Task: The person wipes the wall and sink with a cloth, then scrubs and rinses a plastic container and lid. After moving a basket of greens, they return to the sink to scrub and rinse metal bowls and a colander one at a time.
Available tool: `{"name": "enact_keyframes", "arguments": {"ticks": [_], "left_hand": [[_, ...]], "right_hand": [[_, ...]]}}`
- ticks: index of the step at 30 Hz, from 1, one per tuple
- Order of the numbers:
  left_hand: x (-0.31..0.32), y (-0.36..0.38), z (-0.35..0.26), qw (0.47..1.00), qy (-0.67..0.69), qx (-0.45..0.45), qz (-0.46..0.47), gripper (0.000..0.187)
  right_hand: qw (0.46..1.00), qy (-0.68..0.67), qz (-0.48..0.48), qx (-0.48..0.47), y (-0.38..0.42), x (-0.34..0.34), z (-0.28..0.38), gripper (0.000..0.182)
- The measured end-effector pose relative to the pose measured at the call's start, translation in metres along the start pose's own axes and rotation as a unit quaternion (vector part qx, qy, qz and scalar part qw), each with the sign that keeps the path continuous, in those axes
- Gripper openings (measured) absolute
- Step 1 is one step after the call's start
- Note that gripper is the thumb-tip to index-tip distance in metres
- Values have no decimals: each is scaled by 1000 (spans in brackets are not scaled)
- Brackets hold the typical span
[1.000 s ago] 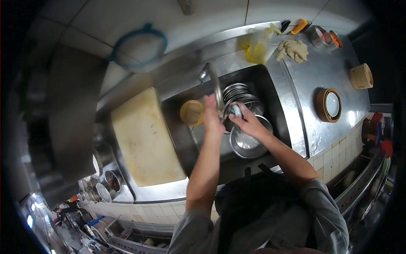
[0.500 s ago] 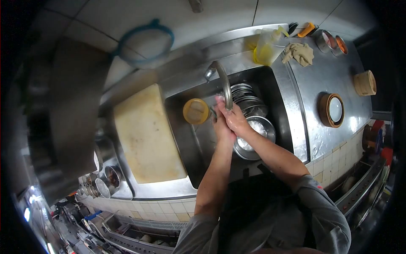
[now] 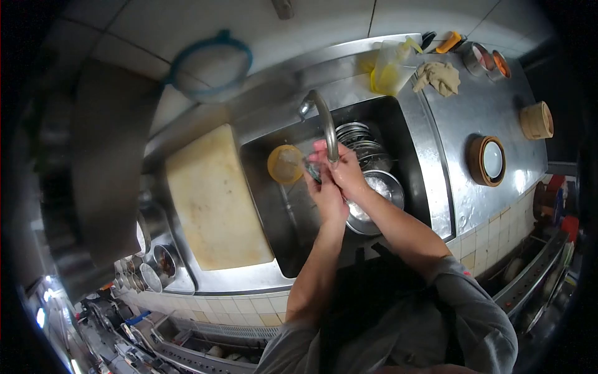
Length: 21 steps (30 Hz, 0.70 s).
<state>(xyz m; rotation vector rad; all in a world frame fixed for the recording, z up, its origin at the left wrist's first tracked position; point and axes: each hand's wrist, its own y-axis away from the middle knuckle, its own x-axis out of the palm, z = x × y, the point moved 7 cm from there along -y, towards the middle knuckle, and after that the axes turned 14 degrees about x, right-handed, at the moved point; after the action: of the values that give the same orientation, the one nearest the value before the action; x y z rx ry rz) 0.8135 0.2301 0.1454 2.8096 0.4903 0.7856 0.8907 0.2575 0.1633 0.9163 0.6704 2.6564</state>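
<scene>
1. Nearest the camera: the person's grey sleeves and both forearms reach forward over the front edge of the sink (image 3: 274, 249).
2. Left hand (image 3: 327, 190): raised under the faucet (image 3: 325, 121) spout, fingers curled against the right hand. Whether the grip closes on anything cannot be told; a small dark object seems to sit between the hands, too blurred to name.
3. Right hand (image 3: 346, 171): pressed to the left hand, just beneath the spout; its grip likewise cannot be read.
4. Metal bowl (image 3: 380, 199): lies in the basin directly below the right wrist, with pale residue or foam inside.
5. Stacked metal plates (image 3: 358, 140): stand on edge in the basin just behind the hands.
6. Yellow cup (image 3: 284, 164): in the basin, just left of the hands, apart from them.
7. Step in hand, as a judgement: rinsing or scrubbing at the spout, with the hands together. The next move would call for separating the hands and a sure hold on wet, slippery metal such as the bowl.
8. Cutting board (image 3: 212, 199): lies on the table left of the sink.
9. Farther right on the table (image 3: 473, 100): a bamboo steamer (image 3: 487, 162) holding a white dish, and a cloth (image 3: 439, 76).
10. Farthest: a yellow bottle (image 3: 389, 68) at the sink's back rim.
</scene>
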Motion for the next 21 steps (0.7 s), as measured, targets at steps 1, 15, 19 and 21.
{"name": "enact_keyframes", "arguments": {"ticks": [1, 15, 19, 21], "left_hand": [[-3, -3, 2, 1000, 0, 0, 0, 32], [-37, -4, 35, 982, 80, -170, -24, 44], [-56, -4, 77, 979, 44, -179, -83, 50], [-34, -19, 89, 971, 71, -229, -6, 38]], "right_hand": [[1000, 0, 0, 0, 0, -4, -5, 23], [935, -306, 16, 177, 3, -18, -63, 52], [930, -306, -63, 192, -2, -40, -89, 46], [926, -344, 9, 156, -32, -64, -96, 41]]}}
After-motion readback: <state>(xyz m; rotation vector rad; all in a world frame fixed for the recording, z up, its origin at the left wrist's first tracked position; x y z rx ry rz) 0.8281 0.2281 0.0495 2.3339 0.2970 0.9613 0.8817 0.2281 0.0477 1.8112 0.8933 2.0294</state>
